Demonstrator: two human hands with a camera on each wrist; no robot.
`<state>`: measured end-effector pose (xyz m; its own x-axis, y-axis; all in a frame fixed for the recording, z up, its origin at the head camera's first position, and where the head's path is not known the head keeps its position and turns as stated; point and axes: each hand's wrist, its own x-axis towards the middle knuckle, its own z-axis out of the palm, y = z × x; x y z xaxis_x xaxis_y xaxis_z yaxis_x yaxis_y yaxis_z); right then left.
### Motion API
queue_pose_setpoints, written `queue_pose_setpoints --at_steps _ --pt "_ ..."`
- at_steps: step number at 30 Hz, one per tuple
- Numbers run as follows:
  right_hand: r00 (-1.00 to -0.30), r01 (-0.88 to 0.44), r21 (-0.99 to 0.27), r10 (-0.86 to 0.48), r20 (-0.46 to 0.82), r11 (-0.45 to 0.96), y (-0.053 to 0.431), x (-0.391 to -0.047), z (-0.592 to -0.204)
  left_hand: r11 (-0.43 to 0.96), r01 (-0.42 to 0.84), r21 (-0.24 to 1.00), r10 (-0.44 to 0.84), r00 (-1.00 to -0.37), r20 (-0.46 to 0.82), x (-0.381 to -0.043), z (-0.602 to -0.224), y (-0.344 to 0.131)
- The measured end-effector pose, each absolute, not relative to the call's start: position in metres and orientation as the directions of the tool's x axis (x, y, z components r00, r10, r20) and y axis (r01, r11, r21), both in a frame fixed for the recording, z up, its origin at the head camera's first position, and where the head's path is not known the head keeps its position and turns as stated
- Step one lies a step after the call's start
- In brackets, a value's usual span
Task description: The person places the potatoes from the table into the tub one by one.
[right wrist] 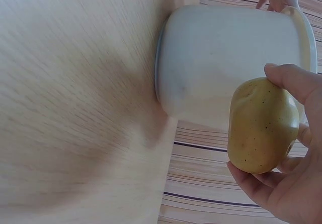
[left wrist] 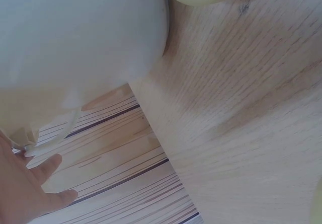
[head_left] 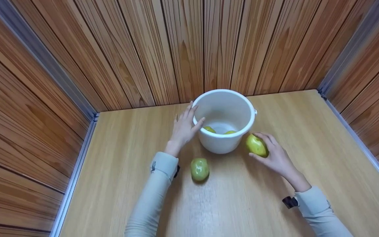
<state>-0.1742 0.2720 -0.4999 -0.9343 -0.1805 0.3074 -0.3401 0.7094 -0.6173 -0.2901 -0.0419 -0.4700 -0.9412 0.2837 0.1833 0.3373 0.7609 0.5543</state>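
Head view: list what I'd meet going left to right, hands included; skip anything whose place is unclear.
Left hand → bucket → held fruit → right hand.

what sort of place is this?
Likely a purpose-built test or recording booth, not certain: wood-look panels on three sides, metal rails at the corners, and a wooden tabletop fitted between them.

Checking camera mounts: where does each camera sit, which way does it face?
Head: on the head, facing forward and down at the white bucket; left hand, right hand and sleeves show.
Left wrist: on that wrist, facing the bucket and tabletop; part of left hand shows.
Right wrist: on that wrist, facing the held yellow-green fruit and bucket; both hands show.
Shared: head and right wrist both show that held fruit.
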Motion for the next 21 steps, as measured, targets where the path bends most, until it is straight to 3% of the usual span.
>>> queue_pose_setpoints --at_steps 21 --pt "-0.924 -0.360 -0.608 -0.179 0.338 0.708 0.279 -0.177 -0.488 0.768 0.327 0.551 0.279 -0.945 0.172 -0.289 -0.469 -0.041"
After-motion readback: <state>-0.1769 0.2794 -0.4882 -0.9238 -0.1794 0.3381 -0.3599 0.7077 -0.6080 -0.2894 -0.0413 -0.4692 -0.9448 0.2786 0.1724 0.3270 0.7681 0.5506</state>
